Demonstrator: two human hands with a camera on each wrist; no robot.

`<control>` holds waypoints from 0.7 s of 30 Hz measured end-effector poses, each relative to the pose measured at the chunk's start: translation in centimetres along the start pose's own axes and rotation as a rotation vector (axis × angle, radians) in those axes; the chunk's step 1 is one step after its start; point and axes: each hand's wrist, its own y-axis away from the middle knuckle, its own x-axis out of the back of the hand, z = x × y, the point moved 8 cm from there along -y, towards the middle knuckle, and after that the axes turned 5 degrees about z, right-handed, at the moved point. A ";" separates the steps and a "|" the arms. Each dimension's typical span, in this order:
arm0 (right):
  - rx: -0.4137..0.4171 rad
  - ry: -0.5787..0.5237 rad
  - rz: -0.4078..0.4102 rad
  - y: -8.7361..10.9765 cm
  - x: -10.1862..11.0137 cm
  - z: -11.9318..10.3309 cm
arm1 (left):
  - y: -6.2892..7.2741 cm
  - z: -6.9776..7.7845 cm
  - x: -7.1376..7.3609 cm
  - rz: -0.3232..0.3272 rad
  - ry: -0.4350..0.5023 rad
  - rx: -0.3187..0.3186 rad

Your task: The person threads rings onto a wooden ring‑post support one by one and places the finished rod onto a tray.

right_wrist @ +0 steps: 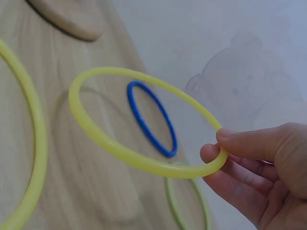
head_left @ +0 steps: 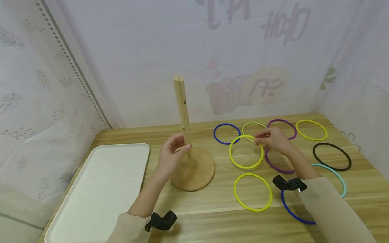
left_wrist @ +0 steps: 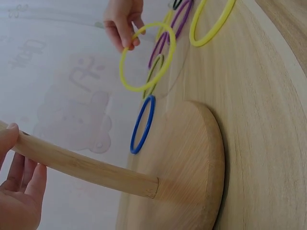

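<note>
I see a yellow ring [head_left: 246, 152] lifted just off the table [head_left: 217, 213], right of the peg [head_left: 182, 111]. My right hand [head_left: 273, 140] pinches its far edge between thumb and curled fingers [right_wrist: 240, 165]. I judge this the pick-up step; next, the ring must go over the peg top. My left hand [head_left: 170, 154] steadies the peg, fingers loosely round it. Other rings lie nearby.

Around the wooden peg stand [head_left: 192, 168], one of its kind, lie ten rings. To its right are three yellow rings [head_left: 246, 152] [head_left: 253, 192] [head_left: 311, 129], two blue [head_left: 226, 133] [head_left: 292, 211], two purple [head_left: 282, 127] [head_left: 277, 164], one olive [head_left: 254, 128], one black [head_left: 332, 156] and one teal [head_left: 336, 176]. One white tray [head_left: 100, 192] lies to its left.
</note>
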 end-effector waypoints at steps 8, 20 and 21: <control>0.019 -0.033 0.041 0.2 1.4 -3.4 | 0.0 -0.3 0.2 -0.013 -0.014 0.040; 0.126 -0.031 0.139 0.7 3.6 -11.0 | -0.1 -0.5 0.2 -0.013 -0.004 0.045; 0.143 -0.039 0.151 0.7 3.8 -11.7 | -0.1 -0.5 0.2 -0.013 -0.001 0.044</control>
